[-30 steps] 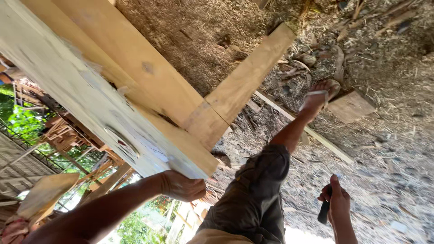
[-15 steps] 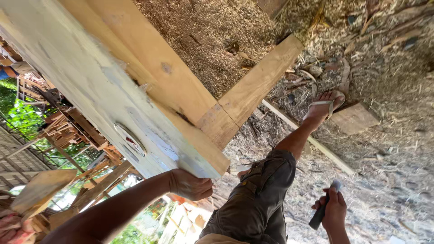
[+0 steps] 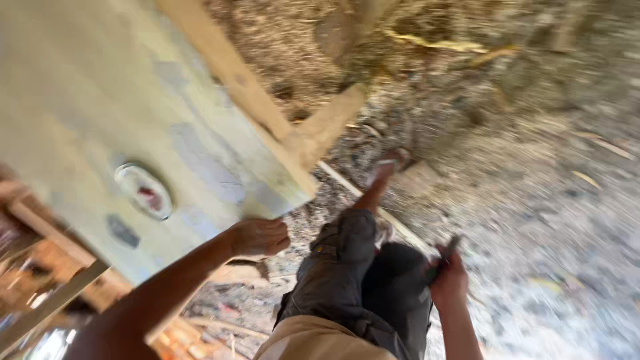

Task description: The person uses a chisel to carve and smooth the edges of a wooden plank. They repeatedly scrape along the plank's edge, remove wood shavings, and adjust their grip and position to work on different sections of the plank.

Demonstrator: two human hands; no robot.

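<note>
my left hand (image 3: 259, 237) grips the plank (image 3: 120, 133) edge at nine o'clock; my right hand (image 3: 449, 283) clenches what looks like a dark tool (image 3: 445, 253) at four.

Pale matt wooden board (image 3: 133, 127) at 10 o'clock, bare timber beam (image 3: 320, 127), rough debris-strewn ground (image 3: 533, 167), grey cloth trousers (image 3: 360, 280).

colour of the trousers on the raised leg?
Dark grey trousers, seen in the blurred head view, next to the right hand.
</note>
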